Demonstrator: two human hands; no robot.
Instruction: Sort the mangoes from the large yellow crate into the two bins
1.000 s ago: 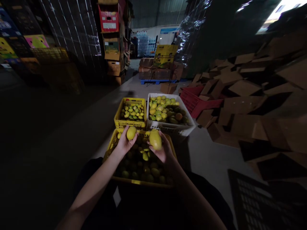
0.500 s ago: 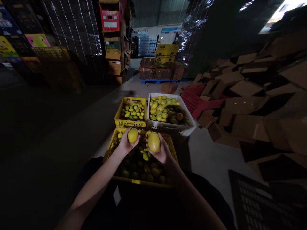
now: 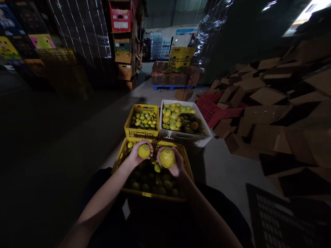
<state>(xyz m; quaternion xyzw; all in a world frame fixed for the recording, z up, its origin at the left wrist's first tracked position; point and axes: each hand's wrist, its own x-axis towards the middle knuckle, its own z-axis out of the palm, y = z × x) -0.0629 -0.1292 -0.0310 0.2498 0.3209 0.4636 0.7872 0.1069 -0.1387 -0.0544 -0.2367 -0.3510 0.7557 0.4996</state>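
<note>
My left hand (image 3: 136,156) is closed around a small yellow fruit (image 3: 144,151). My right hand (image 3: 176,164) grips a larger yellow fruit (image 3: 167,157). Both hands hover side by side over the near yellow crate (image 3: 119,156), which holds several yellow-green fruits in shadow. Beyond it stand a smaller yellow crate (image 3: 141,132) of small fruits and a white crate (image 3: 188,138) of larger ones.
A red crate (image 3: 212,110) lies tipped behind the white one. Flattened cardboard boxes (image 3: 271,103) are heaped on the right. Stacked cartons (image 3: 124,44) and wrapped pallets (image 3: 82,34) line the left. A dark crate (image 3: 279,213) sits at the lower right. The concrete floor (image 3: 224,168) shows between.
Both hands have turned their fruits and drawn slightly closer together over the near crate; the right fruit now shows its end toward me.
</note>
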